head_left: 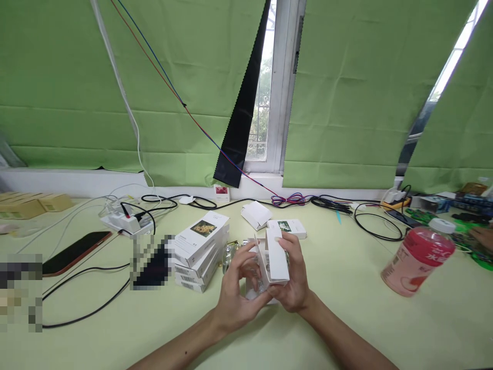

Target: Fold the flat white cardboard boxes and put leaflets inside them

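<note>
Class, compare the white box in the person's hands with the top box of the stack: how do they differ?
The held box is open, with a flap standing out; the top box looks closed. The held box is up between the left hand and right hand, while the top box lies on other boxes. The top box shows a picture of yellow flowers; the held box's visible outer face looks plain. Both are white.
</note>
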Demonstrator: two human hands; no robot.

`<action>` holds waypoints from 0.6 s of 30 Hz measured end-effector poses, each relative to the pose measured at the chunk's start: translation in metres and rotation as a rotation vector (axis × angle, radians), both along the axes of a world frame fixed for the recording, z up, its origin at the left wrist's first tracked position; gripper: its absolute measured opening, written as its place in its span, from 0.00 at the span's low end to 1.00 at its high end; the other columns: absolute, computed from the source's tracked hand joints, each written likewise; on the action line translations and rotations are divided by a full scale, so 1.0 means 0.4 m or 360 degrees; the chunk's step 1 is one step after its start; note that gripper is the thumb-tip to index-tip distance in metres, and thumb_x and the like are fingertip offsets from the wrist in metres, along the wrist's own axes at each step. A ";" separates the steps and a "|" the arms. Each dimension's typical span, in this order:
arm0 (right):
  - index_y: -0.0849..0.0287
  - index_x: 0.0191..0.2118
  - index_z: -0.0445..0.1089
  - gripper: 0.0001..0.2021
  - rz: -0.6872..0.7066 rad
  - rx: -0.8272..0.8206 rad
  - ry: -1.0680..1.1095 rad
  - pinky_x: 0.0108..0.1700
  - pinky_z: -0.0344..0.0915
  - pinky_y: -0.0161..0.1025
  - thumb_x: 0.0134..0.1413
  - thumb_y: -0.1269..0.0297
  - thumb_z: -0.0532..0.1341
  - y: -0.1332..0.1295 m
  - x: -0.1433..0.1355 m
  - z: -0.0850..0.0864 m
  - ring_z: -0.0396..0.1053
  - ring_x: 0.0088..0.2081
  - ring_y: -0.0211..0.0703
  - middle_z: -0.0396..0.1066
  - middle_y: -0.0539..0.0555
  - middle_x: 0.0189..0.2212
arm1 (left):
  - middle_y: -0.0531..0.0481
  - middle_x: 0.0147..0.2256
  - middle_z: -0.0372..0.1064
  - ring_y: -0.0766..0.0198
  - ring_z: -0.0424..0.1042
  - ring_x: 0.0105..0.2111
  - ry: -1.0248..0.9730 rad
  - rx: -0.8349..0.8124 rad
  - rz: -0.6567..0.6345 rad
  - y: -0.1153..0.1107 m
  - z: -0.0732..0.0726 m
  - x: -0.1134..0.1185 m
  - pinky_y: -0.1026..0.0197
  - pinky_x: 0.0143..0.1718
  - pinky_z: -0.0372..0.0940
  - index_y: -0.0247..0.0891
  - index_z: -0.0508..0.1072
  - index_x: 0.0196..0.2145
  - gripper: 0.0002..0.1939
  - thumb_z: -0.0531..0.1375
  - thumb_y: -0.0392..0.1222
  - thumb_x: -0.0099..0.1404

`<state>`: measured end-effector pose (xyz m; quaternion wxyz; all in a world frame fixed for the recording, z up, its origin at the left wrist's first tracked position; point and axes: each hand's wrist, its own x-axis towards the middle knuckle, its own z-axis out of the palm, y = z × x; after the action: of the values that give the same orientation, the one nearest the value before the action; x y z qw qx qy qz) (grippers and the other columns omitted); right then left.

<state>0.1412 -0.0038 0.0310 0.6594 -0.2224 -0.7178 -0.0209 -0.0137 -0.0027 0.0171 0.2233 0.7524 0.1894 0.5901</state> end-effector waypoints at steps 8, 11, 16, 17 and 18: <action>0.49 0.66 0.55 0.31 0.0017 0.0001 0.0018 0.49 0.67 0.55 0.61 0.44 0.58 0.003 0.004 0.003 0.62 0.52 0.58 0.61 0.61 0.52 | 0.33 0.62 0.59 0.56 0.79 0.41 0.0004 -0.0042 -0.0004 -0.004 0.004 0.002 0.62 0.29 0.75 0.45 0.61 0.57 0.32 0.69 0.36 0.59; 0.50 0.65 0.56 0.31 -0.0007 0.0004 0.0018 0.47 0.68 0.55 0.61 0.44 0.58 0.004 0.006 0.001 0.63 0.52 0.59 0.61 0.61 0.51 | 0.33 0.62 0.59 0.56 0.79 0.41 0.0003 -0.0043 -0.0011 -0.004 0.004 0.003 0.62 0.29 0.75 0.46 0.60 0.57 0.32 0.69 0.37 0.59; 0.50 0.64 0.56 0.30 -0.0025 -0.0015 0.0011 0.47 0.68 0.55 0.61 0.44 0.58 0.003 0.008 0.001 0.64 0.51 0.58 0.60 0.61 0.51 | 0.32 0.62 0.58 0.57 0.78 0.40 -0.0014 -0.0054 -0.0025 -0.004 0.000 0.005 0.62 0.28 0.75 0.45 0.60 0.57 0.33 0.69 0.36 0.59; 0.50 0.64 0.56 0.30 -0.0034 -0.0018 0.0013 0.46 0.69 0.55 0.60 0.44 0.58 0.003 0.008 0.001 0.64 0.51 0.59 0.60 0.61 0.50 | 0.32 0.62 0.58 0.57 0.78 0.40 -0.0014 -0.0058 -0.0027 -0.003 0.000 0.004 0.62 0.28 0.75 0.45 0.60 0.57 0.33 0.69 0.36 0.58; 0.50 0.64 0.57 0.30 -0.0043 -0.0020 0.0012 0.46 0.69 0.55 0.60 0.44 0.58 0.002 0.009 0.001 0.64 0.51 0.59 0.61 0.61 0.50 | 0.32 0.62 0.58 0.57 0.78 0.40 -0.0015 -0.0060 -0.0030 -0.003 -0.001 0.004 0.62 0.28 0.75 0.45 0.60 0.57 0.33 0.69 0.36 0.58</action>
<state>0.1446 -0.0028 0.0315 0.6604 -0.2364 -0.7123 -0.0244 -0.0120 -0.0039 0.0167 0.2441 0.7469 0.1923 0.5878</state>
